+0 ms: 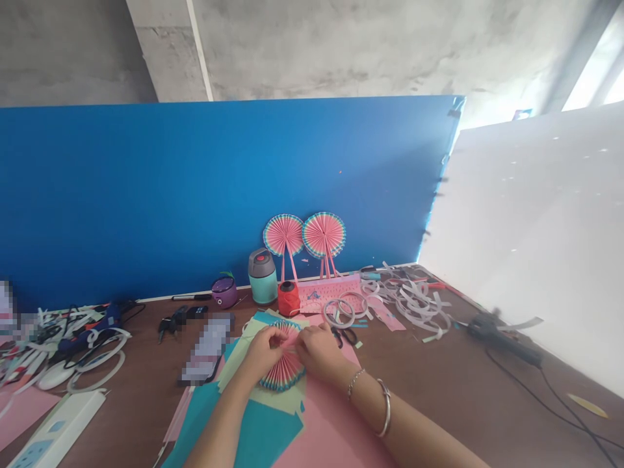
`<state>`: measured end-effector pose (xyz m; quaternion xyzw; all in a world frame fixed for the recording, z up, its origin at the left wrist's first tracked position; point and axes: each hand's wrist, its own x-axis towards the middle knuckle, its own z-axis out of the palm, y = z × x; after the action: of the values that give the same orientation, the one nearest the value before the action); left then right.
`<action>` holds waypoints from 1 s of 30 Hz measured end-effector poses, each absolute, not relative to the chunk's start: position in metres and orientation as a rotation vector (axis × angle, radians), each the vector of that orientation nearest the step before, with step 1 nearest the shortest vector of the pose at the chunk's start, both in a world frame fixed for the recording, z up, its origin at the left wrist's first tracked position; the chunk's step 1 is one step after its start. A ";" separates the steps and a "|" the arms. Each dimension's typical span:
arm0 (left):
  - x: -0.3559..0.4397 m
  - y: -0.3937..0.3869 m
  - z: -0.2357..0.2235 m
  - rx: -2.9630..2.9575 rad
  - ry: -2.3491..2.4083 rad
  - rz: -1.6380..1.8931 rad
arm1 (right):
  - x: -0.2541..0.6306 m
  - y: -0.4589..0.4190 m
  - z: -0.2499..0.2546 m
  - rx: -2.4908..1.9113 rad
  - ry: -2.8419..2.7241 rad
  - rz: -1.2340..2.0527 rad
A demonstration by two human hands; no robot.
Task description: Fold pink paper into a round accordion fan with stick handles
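Bare concrete wall [341, 52] rises behind a long blue partition [170, 195], and a white panel [536, 227] closes off the right side. Below lies a brown tabletop [414, 396], its middle spread with overlapping pink [336, 429], teal [263, 429] and pale green sheets [238, 364]. Tangled white strips [419, 302] crowd the far right; a white power strip [63, 429] occupies the near left corner. Against the partition stand two pink paper wheels [284, 235] with teal-edged rims. A phone [208, 348] lies left of the sheets, and a dark corded tool [504, 341] rests well to the right.

On the sheets, directly in front of the person, is a pleated pink fan [283, 375], partly covered by both hands. The left hand [266, 348] has thumb and fingers curled nearly together at its upper left; the right hand [319, 348] bends its fingers over the upper right. Whether either pinches a pleat, I cannot tell. Beyond stand a turquoise flask [263, 286], a purple pot [224, 292] and a red spool [288, 300]. Scissors [348, 335] lie just past the right hand, partly hidden by it.
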<state>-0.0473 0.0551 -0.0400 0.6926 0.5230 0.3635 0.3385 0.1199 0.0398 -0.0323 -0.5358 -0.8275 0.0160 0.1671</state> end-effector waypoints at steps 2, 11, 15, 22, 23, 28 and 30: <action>-0.047 0.056 -0.042 1.803 1.357 0.948 | 0.119 0.040 -0.033 -1.532 -2.357 0.024; -0.047 0.056 -0.042 1.795 1.351 0.968 | 0.117 0.038 -0.030 -1.556 -2.394 -0.057; -0.048 0.056 -0.043 1.795 1.334 0.982 | 0.116 0.037 -0.029 -1.571 -2.387 -0.070; -0.047 0.056 -0.044 1.800 1.339 0.981 | 0.114 0.039 -0.031 -1.592 -2.380 -0.082; -0.047 0.056 -0.043 1.801 1.342 0.981 | 0.114 0.039 -0.031 -1.599 -2.374 -0.079; -0.046 0.054 -0.040 1.805 1.360 0.964 | 0.115 0.039 -0.030 -1.584 -2.356 -0.044; -0.045 0.053 -0.038 1.816 1.373 0.941 | 0.115 0.039 -0.030 -1.573 -2.350 -0.030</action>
<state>-0.0447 0.0532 -0.0381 0.6953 0.5256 0.3602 0.3324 0.1154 0.0386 -0.0297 -0.5494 -0.8208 -0.0105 0.1561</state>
